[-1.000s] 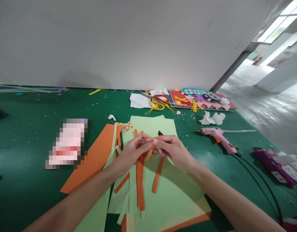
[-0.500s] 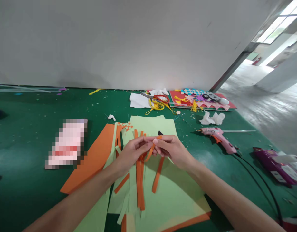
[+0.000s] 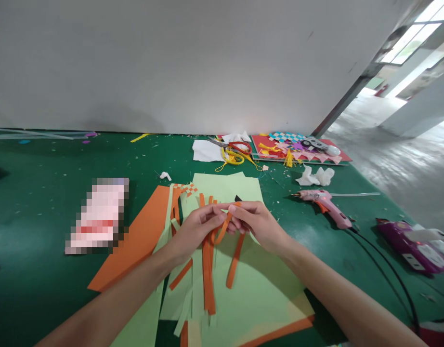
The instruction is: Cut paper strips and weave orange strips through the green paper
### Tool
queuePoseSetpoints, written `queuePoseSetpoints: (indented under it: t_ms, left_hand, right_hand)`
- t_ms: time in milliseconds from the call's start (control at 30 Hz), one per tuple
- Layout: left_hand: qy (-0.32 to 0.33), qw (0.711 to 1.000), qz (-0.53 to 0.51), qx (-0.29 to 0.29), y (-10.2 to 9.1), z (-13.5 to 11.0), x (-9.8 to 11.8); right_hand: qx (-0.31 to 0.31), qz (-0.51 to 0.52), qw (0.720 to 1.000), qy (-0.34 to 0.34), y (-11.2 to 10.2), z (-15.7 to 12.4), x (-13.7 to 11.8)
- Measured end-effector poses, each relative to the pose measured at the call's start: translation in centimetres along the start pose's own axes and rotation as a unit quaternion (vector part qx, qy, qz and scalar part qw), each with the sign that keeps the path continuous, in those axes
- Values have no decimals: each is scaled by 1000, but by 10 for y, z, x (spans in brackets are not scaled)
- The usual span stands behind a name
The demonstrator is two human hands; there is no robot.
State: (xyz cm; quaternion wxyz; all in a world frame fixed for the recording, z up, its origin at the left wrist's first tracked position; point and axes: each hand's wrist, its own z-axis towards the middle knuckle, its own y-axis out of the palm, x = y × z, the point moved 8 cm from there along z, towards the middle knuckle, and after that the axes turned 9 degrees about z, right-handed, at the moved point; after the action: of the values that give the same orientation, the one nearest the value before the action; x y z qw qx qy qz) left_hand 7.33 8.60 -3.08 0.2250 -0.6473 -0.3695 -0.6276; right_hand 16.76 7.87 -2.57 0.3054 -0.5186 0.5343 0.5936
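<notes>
Right hand: fingers pinch the looped orange paper strip.
Left hand: fingers close together; grip hidden, cannot tell.
Bend: best made gently, avoiding creases.

No writing, brand, number or sign can be read anywhere in the view. The flat pink rectangular object with a red band on the green desk is pixelated, so any print on it is obscured, and any small markings on the purple plastic power block with white panels, the pink plastic glue gun or the elongated grey piece with dark round spots are too small or blurred to make out.
</notes>
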Motion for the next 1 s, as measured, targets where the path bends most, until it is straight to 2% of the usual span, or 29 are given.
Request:
queuePoseSetpoints:
  t_ms: [200, 400, 633, 1000]
  left_hand:
    - [-3, 1000, 1, -6, 0, -1, 0]
    - [-35, 999, -19, -20, 4, -2, -6]
    - [-35, 999, -15, -3, -3, -3, -8]
    - [-42, 998, -33, -18, -2, -2, -10]
  right_hand:
    - [9, -7, 1000, 8, -1, -1, -1]
    - [-31, 48, 998, 7, 6, -2, -2]
    - [-64, -42, 997, 13, 8, -1, 0]
    - [-84, -36, 996, -8, 9, -1, 0]
